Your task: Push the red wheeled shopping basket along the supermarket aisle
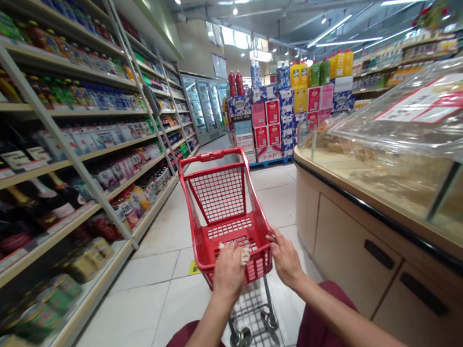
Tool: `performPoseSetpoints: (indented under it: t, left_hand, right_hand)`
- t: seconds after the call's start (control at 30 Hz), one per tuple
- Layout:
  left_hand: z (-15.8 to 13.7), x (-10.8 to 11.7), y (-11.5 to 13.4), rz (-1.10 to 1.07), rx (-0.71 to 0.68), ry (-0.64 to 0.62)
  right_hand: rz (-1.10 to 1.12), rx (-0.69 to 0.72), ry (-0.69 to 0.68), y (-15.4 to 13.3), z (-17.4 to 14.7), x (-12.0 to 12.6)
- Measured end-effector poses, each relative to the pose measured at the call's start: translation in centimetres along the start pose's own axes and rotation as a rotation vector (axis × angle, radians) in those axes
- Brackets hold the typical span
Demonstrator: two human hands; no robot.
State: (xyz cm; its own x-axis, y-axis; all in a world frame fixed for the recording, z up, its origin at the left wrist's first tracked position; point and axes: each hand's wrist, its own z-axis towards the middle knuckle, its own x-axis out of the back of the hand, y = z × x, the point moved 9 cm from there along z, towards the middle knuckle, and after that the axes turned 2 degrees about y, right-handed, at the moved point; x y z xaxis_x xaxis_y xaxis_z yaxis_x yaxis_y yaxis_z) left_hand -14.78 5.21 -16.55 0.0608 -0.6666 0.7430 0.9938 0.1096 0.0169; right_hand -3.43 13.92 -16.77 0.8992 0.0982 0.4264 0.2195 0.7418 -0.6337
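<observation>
A red plastic shopping cart [218, 199] stands on the tiled floor right in front of me, its basket showing no goods. My left hand [229, 270] is closed around a crumpled whitish cloth or tissue [245, 255] at the near rim of the basket. At the near right corner, my right hand [286, 255] has its fingers curled against the cart's rim. The cart's small wheels [240, 337] show between my knees.
Shelves of bottles and cans [100, 150] line the left side. On the right stands a wooden counter [347, 237] with clear plastic covers [435, 100]. Ahead, stacked drink cartons [265, 121] rest on a blue pallet, with glass-door fridges [206, 104] behind.
</observation>
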Motion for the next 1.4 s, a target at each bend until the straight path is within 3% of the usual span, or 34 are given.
performPoseSetpoints:
  t: [0.13, 0.27, 0.37, 0.5, 0.57, 0.67, 0.77, 0.83, 0.97, 1.03, 1.1, 1.27, 1.4]
  left_hand:
    - [2.1, -1.8, 2.7, -0.057, -0.045, -0.082]
    - [0.2, 0.4, -1.1, -0.019, -0.101, -0.062]
    - [-0.7, 1.6, -2.8, 0.041, -0.035, -0.005]
    - [1.2, -0.5, 0.7, 0.015, -0.043, -0.045]
    - [1.5, -0.7, 1.3, -0.003, -0.080, -0.058]
    - [-0.5, 1.2, -1.4, 0.001, -0.146, -0.025]
    - [-2.4, 2.9, -4.1, 0.040, -0.127, 0.039]
    - [-2.1, 2.5, -3.4, 0.047, -0.100, 0.048]
    - [0.1, 0.0, 0.9, 0.033, -0.153, -0.010]
    - [0.4, 0.2, 1.1, 0.004, -0.201, -0.035]
    - [-0.2, 1.3, -0.5, -0.034, -0.236, -0.048]
    - [-1.3, 3.0, -4.2, -0.060, -0.108, -0.107]
    - [-1.0, 2.5, -1.6, -0.042, -0.051, -0.095]
  right_hand:
    - [-0.072, 0.026, -0.017, -0.2, 0.9, -0.1]
    - [-0.130, 0.019, -0.048, 0.2, 1.6, 0.1]
    - [-0.122, 0.044, -0.055, -0.5, 1.0, -0.9]
    - [-0.117, 0.063, -0.061, -0.8, 0.4, -1.8]
    - [-0.102, 0.030, -0.061, 0.0, 0.7, -1.3]
    - [-0.077, -0.007, -0.059, 0.8, 1.1, -0.3]
    - [-0.049, -0.007, -0.048, 0.5, 0.6, -0.2]
    - [-0.034, 0.006, -0.037, 0.2, 0.0, -0.6]
    - [-0.042, 0.027, -0.060, 0.8, -0.1, -0.8]
    - [-0.052, 0.028, -0.094, 1.7, 0.6, -0.3]
    - [-0.043, 0.015, -0.109, 2.5, 1.3, 0.2]
    - [-0.042, -0.022, -0.105, 2.4, 0.8, -0.5]
    - [-0.104, 0.026, -0.158, 2.5, -0.3, -1.6]
